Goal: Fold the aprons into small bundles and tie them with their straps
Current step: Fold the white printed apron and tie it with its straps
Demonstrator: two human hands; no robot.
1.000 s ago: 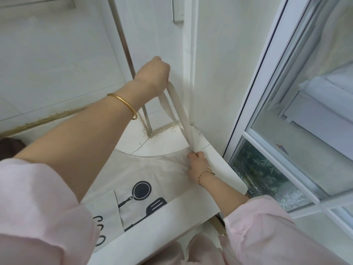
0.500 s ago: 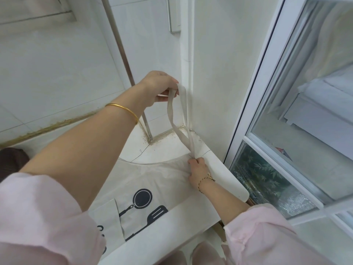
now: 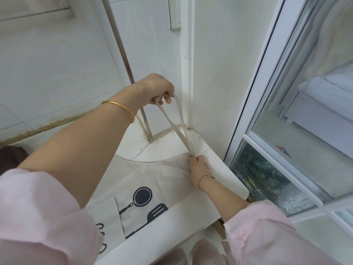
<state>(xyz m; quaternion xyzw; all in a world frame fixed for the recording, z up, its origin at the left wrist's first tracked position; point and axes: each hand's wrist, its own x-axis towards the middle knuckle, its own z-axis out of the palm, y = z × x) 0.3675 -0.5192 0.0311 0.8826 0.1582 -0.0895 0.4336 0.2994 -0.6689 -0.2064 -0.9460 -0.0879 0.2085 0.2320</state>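
Observation:
A beige apron (image 3: 152, 175) printed with a black pan and spatula lies flat on a white counter (image 3: 191, 209). Its strap (image 3: 170, 121) rises as a loop from the apron's far right corner. My left hand (image 3: 158, 88) grips the top of that loop, held up near the wall corner. My right hand (image 3: 198, 169) pinches the apron corner where the strap is attached, pressing it on the counter. A folded flap of the apron (image 3: 104, 217) lies at the near left, partly hidden by my left arm.
A metal pole (image 3: 124, 60) stands behind the counter in the tiled corner. A white wall edge (image 3: 188, 54) runs just beyond the strap. A sliding window frame (image 3: 248, 104) is to the right. The counter's rounded right end (image 3: 242, 190) is near my right arm.
My left hand has lowered with the strap loop, from high by the wall to nearer the counter. My right hand stays on the apron corner.

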